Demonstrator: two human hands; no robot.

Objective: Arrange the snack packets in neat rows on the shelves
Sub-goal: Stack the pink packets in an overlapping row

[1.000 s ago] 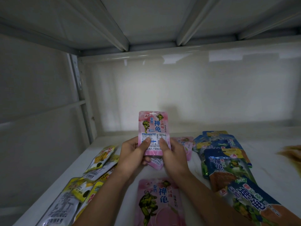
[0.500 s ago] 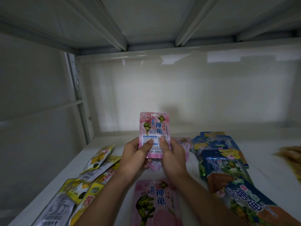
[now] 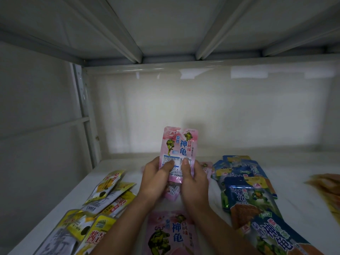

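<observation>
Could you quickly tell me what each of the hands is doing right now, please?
Left hand: closed on the upright pink snack packet, thumb across its lower front.
Right hand: closed on the same pink packet, thumb on its front.

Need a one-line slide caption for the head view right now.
Both hands, left hand and right hand, hold a pink packet upright over the shelf.
</observation>
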